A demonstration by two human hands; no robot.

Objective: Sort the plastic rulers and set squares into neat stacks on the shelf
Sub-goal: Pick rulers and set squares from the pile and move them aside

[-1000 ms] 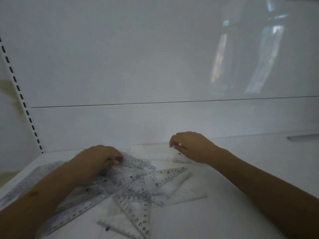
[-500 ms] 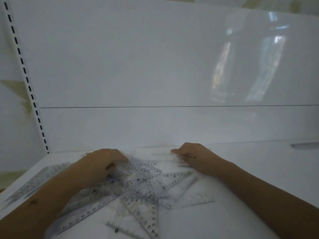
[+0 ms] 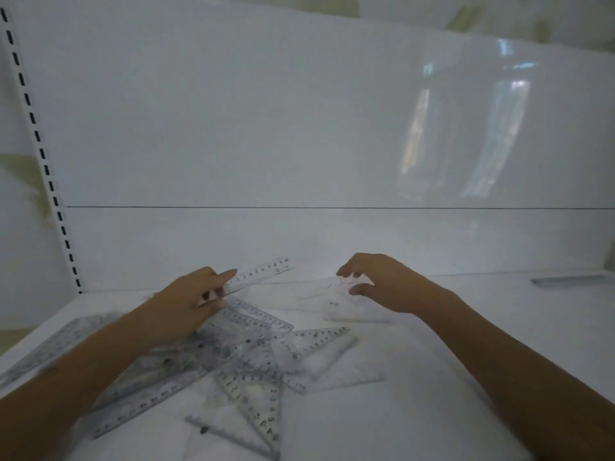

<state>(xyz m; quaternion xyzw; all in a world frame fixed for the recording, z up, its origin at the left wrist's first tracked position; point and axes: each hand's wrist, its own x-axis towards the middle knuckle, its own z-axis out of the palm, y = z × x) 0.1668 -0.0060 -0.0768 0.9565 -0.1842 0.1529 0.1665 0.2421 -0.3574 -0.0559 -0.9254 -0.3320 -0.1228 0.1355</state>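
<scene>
In the head view the sorting looked barely begun: most of the clear plastic pieces still lay in a jumbled pile (image 3: 213, 357) on the white shelf (image 3: 499, 327), rulers and set squares crossed over one another. The left hand (image 3: 186, 304) pinched a short clear ruler (image 3: 256, 274) by one end, its free end angled up and away above the pile. The right hand (image 3: 382, 284) hovered with curled fingers over a faint transparent piece (image 3: 346, 304) lying apart from the pile; whether it gripped that piece I could not tell. The next move probably called for laying the ruler flat, edges squared, on a like stack. The pieces were see-through with dark printed scales, hard to separate by eye.
</scene>
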